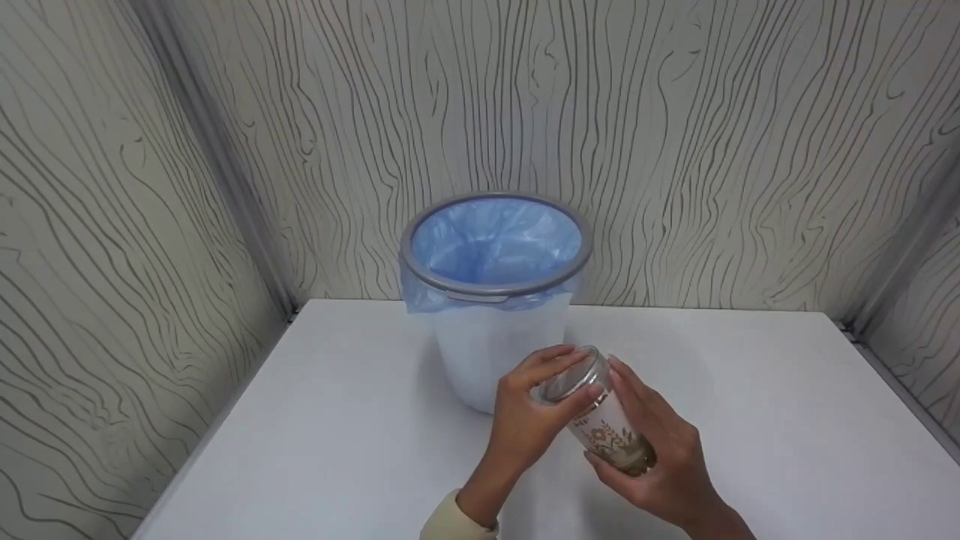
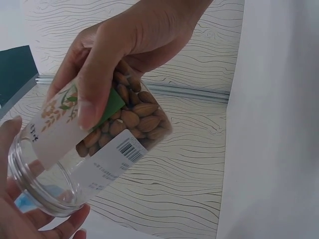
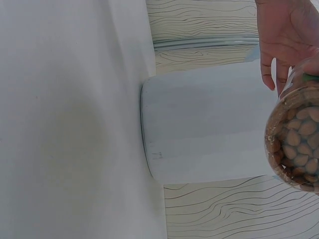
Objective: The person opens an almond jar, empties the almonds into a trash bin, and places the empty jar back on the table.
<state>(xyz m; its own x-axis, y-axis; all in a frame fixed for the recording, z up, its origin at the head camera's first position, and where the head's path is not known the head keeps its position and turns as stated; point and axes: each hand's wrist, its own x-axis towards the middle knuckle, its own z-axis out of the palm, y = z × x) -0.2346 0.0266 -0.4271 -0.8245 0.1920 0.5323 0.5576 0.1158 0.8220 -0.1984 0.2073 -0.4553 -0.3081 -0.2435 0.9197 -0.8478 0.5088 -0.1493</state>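
We have the jar of almonds tilted between both hands, just in front of the bin on the bench. Our right hand wraps its fingers round the labelled body; our left hand cups its fingers round the open, lidless mouth. We judge this the tipping step: next, carry the mouth beyond the left hand, over the bin's rim. Whether a lid exists, we cannot see; the bin's bottom is hidden.
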